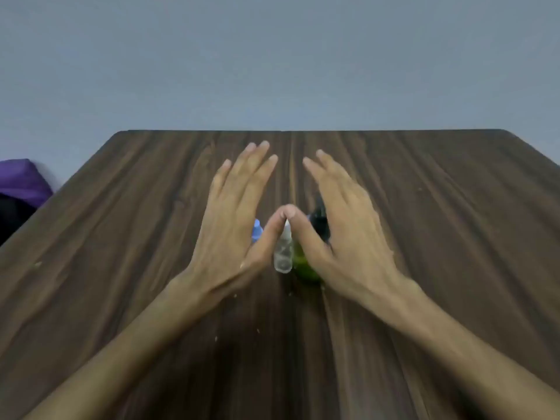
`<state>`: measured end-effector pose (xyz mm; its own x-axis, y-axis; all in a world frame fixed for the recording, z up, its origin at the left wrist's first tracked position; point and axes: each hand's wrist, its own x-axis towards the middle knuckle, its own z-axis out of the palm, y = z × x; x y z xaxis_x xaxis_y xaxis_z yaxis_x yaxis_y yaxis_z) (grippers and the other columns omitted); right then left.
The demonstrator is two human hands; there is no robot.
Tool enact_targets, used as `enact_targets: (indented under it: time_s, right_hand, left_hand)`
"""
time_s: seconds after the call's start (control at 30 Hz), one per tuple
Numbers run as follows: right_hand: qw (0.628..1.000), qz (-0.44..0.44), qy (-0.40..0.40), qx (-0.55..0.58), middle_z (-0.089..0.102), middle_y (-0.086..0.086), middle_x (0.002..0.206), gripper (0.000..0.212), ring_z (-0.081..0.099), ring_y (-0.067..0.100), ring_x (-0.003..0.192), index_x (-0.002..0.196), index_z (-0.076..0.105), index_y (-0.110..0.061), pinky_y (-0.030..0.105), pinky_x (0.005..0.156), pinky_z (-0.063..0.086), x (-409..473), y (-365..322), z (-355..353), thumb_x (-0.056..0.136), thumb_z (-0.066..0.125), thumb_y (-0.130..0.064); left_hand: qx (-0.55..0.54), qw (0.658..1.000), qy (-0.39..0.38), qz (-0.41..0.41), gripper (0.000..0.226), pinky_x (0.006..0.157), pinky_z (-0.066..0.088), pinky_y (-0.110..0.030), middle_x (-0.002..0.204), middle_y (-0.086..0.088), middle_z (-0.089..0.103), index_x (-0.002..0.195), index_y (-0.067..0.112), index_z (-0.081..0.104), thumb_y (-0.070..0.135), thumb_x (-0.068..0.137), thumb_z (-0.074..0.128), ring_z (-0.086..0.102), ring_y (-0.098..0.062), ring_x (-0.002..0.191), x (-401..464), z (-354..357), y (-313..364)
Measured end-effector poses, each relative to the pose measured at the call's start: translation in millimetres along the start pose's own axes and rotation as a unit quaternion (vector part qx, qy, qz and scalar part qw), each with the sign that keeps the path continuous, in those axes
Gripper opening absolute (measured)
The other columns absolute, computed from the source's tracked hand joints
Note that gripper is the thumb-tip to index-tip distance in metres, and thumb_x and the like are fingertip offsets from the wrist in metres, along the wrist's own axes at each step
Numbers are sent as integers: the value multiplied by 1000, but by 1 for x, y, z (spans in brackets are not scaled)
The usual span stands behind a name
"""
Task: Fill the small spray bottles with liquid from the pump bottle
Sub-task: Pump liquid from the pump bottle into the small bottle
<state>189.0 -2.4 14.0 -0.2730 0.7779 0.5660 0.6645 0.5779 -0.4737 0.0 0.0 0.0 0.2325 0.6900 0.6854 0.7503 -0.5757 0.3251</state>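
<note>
Both hands are hovering flat over the middle of the frame, fingers straight and released, grasping nothing. The left hand (235,213) and the right hand (342,225) are angling toward each other so that the thumb tips are touching at the centre, making a tent shape.

Under that tent, a small clear spray bottle (283,253) is showing between the two thumbs. Just left of it, a blue-capped bottle (256,231) is peeking out from behind the left hand. Just right of the clear one, a green pump bottle (304,266) with a black pump top (319,221) is sitting mostly hidden behind the right hand. The bottles are too blurred for any label or writing to be read.

The dark wood-grain table (439,237) is stretching wide on both sides of the hands, its far edge running straight across the upper-middle of the frame against a plain grey wall (278,62), its side edges slanting out toward the lower corners. At the left edge of the frame, a purple thing (22,180) is lying beyond the table's edge.
</note>
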Motion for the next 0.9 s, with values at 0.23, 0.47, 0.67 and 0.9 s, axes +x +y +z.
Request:
enact_targets:
  time_s: [0.23,0.47,0.67,0.9]
  right_hand:
    - [998,46,23,30,54,-1,153,77,51,13,139,160,32,-25,40,113,46,-14,6,9,97,62,-56]
    - [993,80,21,84,67,-5,131,90,66,10,111,157,28,-37,32,98,56,-20,13,14,82,68,-64]
    - [983,97,8,155,66,-16,128,84,64,4,116,150,41,-29,33,105,52,-34,24,29,76,73,-54]
    - [980,104,30,169,58,-41,119,78,60,-8,115,145,42,-39,14,93,49,-44,35,29,81,77,-10]
  left_hand:
    - [-39,999,14,-24,59,130,27,-43,168,-1,41,157,11,48,33,103,60,33,-15,158,-22,16,0]
    - [-131,985,14,-108,63,120,43,-45,154,11,55,150,23,55,50,94,65,49,-6,143,-38,24,-8]
    - [-197,972,48,-122,64,113,47,-53,142,10,63,146,18,56,42,88,69,59,-18,135,-48,30,-8]
    - [-221,963,51,-142,69,112,49,-41,133,6,68,145,15,57,42,83,67,62,-13,126,-51,41,-11]
